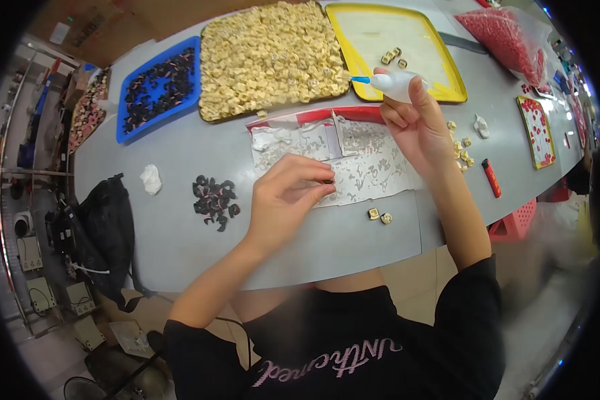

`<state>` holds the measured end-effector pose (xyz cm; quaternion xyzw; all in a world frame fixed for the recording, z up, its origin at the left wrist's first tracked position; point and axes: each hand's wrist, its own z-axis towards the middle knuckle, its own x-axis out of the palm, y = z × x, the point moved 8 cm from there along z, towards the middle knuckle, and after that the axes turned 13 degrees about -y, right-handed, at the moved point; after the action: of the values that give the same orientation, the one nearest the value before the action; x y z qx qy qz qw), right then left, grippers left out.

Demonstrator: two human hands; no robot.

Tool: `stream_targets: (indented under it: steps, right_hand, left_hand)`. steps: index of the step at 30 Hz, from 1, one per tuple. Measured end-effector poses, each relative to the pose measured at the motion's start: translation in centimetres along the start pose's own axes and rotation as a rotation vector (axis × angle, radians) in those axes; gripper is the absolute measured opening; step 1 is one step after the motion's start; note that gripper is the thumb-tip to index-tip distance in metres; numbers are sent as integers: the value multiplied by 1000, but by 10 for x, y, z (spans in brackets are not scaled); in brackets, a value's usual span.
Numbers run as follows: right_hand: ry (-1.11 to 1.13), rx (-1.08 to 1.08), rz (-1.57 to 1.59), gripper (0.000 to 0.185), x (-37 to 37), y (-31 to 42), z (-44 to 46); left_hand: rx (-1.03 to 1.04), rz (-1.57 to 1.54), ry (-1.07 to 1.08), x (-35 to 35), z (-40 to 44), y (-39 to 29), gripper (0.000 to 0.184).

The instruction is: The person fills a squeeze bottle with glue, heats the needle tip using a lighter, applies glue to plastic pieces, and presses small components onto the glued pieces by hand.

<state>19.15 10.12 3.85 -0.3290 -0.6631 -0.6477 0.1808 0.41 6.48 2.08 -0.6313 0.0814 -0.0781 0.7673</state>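
My right hand (417,130) grips a white squeeze bottle (395,85) with a blue nozzle, held tilted near the yellow tray, its tip pointing left. Over a glue-spotted white sheet (370,170), my left hand (283,197) pinches a small dark piece (329,181), mostly hidden by the fingertips. Left of that hand lies a pile of black curved pieces (213,200) with pinkish parts. Two small cream-and-black cube pieces (373,214) sit on the table in front of the sheet. A few loose cream pieces (461,153) lie beside my right wrist.
Behind the sheet stand a blue tray (120,123) of black pieces, a tray heaped with cream cubes (267,60), and a yellow tray (457,83) with several pieces. A red lighter (491,178), crumpled white tissue (151,179) and a bag of red pieces (503,40) also lie around.
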Motion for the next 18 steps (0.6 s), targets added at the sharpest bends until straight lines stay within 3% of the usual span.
stream_targets:
  steps: [5,18]
  right_hand:
    - [-71,-138,-238,40,1,10,-8]
    - [37,-50,-308,41,17,-14,-26]
  left_hand:
    - [84,67,49,-3,-3,-6,20]
    - [181,112,-38,-10,-9,-6,43]
